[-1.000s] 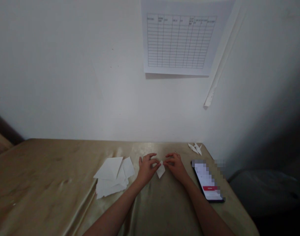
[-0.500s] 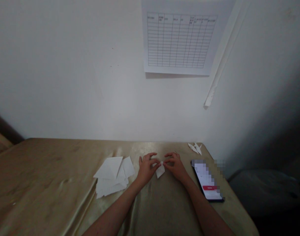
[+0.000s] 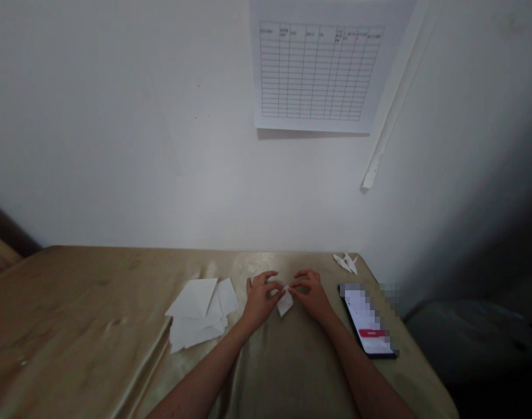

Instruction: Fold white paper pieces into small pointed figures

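A small folded piece of white paper [image 3: 285, 302] lies on the shiny tan tablecloth [image 3: 95, 326] between my two hands. My left hand [image 3: 261, 298] pinches its upper left corner with thumb and fingertips. My right hand [image 3: 308, 294] pinches the same top end from the right, fingers curled. Both forearms reach in from the bottom of the view. The paper's lower point sticks out toward me, below the fingers.
A loose pile of white paper sheets [image 3: 200, 311] lies left of my left hand. A phone [image 3: 368, 326] with a lit screen lies right of my right hand. Small folded paper pieces [image 3: 345, 262] sit by the far right corner. A printed table sheet [image 3: 316, 73] hangs on the wall.
My fingertips have shifted slightly on the top of the folded paper; the paper has tilted a little. Nothing else has moved.
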`<state>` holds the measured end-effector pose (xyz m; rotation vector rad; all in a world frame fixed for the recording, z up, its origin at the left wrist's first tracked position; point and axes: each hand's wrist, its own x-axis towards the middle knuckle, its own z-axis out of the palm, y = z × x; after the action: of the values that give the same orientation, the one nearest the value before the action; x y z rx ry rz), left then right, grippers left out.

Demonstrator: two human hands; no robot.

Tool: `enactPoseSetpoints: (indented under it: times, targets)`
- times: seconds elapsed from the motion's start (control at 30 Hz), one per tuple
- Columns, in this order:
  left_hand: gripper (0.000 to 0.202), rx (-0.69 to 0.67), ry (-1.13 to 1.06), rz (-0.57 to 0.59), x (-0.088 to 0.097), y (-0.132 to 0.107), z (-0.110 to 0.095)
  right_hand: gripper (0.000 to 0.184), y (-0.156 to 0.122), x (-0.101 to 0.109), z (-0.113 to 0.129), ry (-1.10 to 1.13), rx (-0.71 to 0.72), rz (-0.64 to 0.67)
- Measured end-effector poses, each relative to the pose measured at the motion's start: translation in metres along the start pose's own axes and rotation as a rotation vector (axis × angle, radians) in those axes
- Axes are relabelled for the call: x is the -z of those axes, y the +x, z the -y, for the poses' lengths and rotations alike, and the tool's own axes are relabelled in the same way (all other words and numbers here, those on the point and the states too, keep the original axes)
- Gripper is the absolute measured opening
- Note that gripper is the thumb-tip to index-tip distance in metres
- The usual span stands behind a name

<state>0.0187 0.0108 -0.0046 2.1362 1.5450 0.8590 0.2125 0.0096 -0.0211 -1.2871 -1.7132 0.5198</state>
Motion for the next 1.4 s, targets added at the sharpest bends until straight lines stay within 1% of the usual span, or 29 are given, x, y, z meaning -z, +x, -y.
enactPoseSetpoints:
  times: [0.27, 0.37, 0.6, 0.73, 1.0, 1.1, 1.23, 1.4]
  targets:
    - [0.008, 0.012, -0.003, 0.019, 0.001, 0.000, -0.003, 0.006, 0.000, -0.001, -0.002, -0.045, 0.038, 0.022]
    - [0.009, 0.011, 0.000, -0.002, 0.001, 0.000, -0.003, 0.005, -0.001, -0.001, -0.002, -0.056, 0.050, 0.023]
    - [0.007, 0.014, -0.022, -0.035, 0.002, 0.001, -0.001, 0.006, -0.001, 0.000, -0.001, -0.072, 0.049, 0.078]
    - [0.007, 0.021, -0.031, -0.076, 0.003, 0.001, -0.003, 0.004, -0.002, 0.000, 0.001, -0.091, 0.060, 0.100]
    - [0.009, 0.016, -0.057, -0.126, 0.001, 0.001, 0.001, 0.005, -0.003, 0.001, 0.001, -0.124, 0.067, 0.138]
    - [0.009, 0.028, -0.051, -0.105, 0.003, 0.002, 0.001, 0.005, -0.003, 0.001, -0.001, -0.141, 0.077, 0.129]
    - [0.016, 0.036, -0.045, -0.056, 0.006, 0.006, 0.004, 0.006, -0.002, 0.003, -0.004, -0.198, 0.064, 0.100]
    - [0.020, -0.021, -0.017, -0.024, 0.007, 0.007, 0.010, 0.008, 0.000, 0.008, -0.005, -0.249, 0.044, 0.067]
